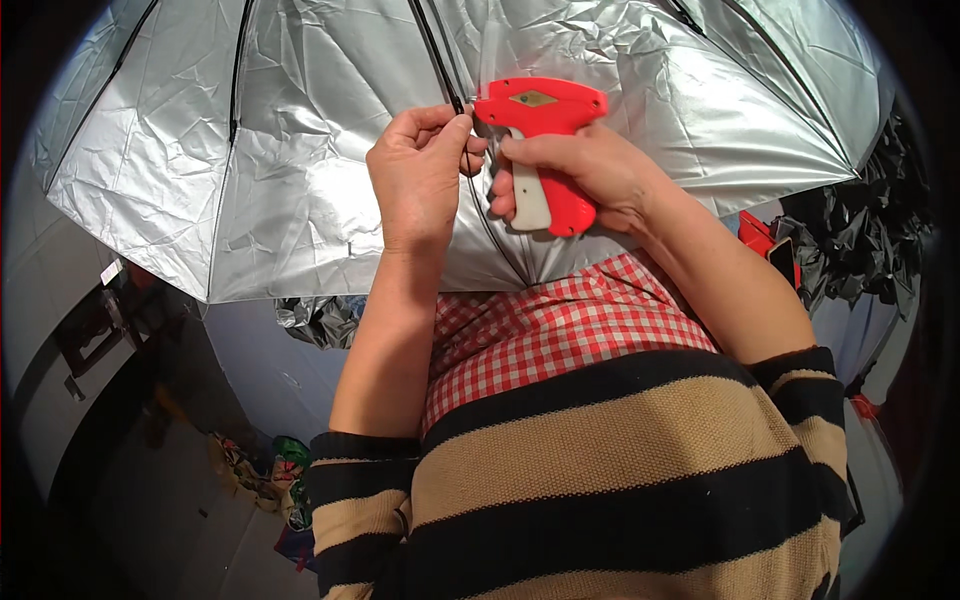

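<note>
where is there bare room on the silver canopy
Bare canopy lies between the left grip and the next black rib leftward, and between the red tagging gun and ribs at right. Crowded: around the central rib and right grip.

This looked like a small umbrella workshop.
A silver umbrella canopy [320,205] with black ribs [240,75] spanned the far side, a red tagging gun [545,112] against it; nearer lay an apron-like gingham cloth [560,330], and crumpled black plastic [865,225] was heaped on the right.
</note>
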A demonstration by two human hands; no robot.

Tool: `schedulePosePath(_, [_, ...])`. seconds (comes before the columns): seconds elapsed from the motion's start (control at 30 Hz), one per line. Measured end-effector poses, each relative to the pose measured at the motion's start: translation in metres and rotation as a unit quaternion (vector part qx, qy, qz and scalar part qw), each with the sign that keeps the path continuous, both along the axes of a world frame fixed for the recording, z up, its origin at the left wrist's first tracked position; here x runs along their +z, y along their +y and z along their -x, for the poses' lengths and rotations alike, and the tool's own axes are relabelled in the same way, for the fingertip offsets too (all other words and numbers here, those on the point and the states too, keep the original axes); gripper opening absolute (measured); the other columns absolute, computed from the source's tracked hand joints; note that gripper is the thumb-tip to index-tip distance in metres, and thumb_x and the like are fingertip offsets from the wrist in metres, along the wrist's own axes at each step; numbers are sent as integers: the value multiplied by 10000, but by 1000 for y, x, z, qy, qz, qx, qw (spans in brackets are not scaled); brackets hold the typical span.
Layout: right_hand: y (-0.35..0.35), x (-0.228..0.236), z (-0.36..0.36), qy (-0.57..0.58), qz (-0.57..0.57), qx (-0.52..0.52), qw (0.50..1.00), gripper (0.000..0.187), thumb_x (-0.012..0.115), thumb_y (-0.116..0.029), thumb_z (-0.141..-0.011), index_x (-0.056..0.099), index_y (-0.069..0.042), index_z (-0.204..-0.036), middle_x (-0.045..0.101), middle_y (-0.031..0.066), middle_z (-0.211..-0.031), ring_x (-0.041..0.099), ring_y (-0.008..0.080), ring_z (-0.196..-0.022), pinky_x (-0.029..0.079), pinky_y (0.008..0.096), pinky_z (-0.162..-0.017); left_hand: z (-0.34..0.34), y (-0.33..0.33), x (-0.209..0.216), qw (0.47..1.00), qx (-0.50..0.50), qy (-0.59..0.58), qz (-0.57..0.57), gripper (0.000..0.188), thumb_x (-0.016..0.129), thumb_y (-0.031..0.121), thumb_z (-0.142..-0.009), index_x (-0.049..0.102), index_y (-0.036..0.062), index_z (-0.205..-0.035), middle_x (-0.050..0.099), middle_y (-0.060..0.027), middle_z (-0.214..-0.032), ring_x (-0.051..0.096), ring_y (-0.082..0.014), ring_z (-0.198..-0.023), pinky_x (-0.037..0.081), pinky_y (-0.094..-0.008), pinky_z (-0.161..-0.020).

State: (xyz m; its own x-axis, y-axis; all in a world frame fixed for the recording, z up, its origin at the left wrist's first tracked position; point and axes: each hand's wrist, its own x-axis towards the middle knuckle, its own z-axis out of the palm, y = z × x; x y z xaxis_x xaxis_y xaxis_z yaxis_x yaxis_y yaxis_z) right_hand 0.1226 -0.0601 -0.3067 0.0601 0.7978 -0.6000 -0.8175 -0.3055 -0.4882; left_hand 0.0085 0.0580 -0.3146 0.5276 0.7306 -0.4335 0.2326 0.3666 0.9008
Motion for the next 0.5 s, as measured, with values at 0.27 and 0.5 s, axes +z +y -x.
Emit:
schedulePosePath(0.27, [-7,-5,-5,77,-30,15,996,214,595,-167,-874,572,28,-961,656,152,-811,676,249,-699,571,350,-642,6,1,-1,1000,3,-1,-8,120,620,30,-849,581,-69,-906,627,-109,-715,570,-117,-574,462,-220,-527])
schedulePosePath(0.5, [-3,-5,-8,81,-49,24,995,216,598,-166,-871,572,31,-957,657,149,-800,673,242,-680,570,350,-622,2,1,1,1000,-4,2,-8,120,610,25,-851,580,-74,-912,633,-113,-723,570,-115,-578,465,-218,-541])
